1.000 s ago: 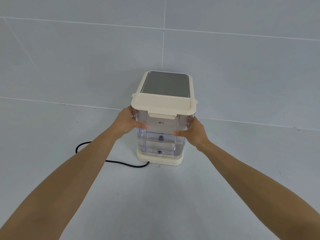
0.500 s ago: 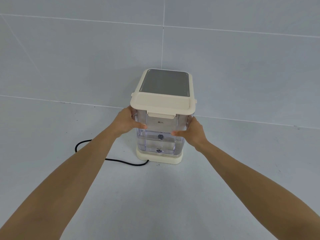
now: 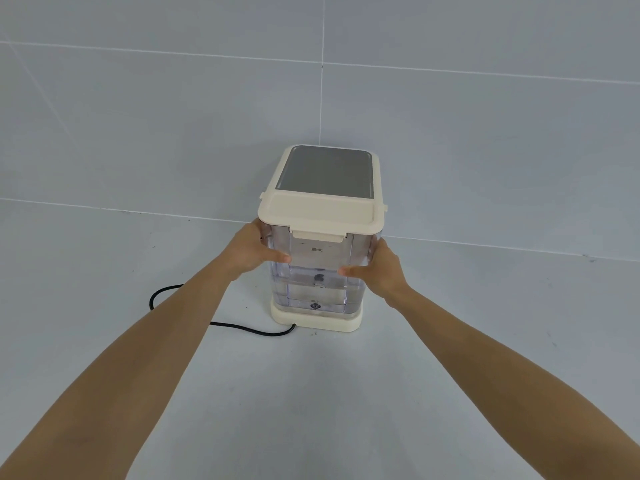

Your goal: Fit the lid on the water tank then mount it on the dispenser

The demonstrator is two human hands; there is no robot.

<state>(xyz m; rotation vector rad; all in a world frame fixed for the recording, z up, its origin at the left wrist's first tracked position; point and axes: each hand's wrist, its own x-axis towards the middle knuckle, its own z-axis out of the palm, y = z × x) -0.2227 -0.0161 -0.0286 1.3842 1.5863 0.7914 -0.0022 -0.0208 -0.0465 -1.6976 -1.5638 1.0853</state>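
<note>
1. I have both arms stretched forward over a pale grey surface, with a grey tiled wall (image 3: 450, 133) at the far side.
2. My left hand (image 3: 249, 249) presses against the left side of the clear water tank (image 3: 317, 271), thumb laid across its near face and the fingers wrapped round the far side out of sight, so it is gripping the tank.
3. My right hand (image 3: 381, 270) does the same on the right side, thumb pointing left across the near face, fingers hidden behind the tank wall, clasping it.
4. The tank stands upright between my hands, its bottom edge sitting down in the cream base of the dispenser (image 3: 317, 318), near the middle of the scene and close to the wall.
5. The cream lid (image 3: 320, 211) sits on top of the tank, level, with a tab hanging over the near edge at the centre.
6. Beyond the lid, the dispenser's top shows a flat grey panel (image 3: 327, 171) framed in cream.
7. A small dark marking is printed high on the tank's near face, and there are two dark round fittings lower down.
8. A black cord (image 3: 207, 322) leaves the near left corner of the base and loops away to the left across the surface.
</note>
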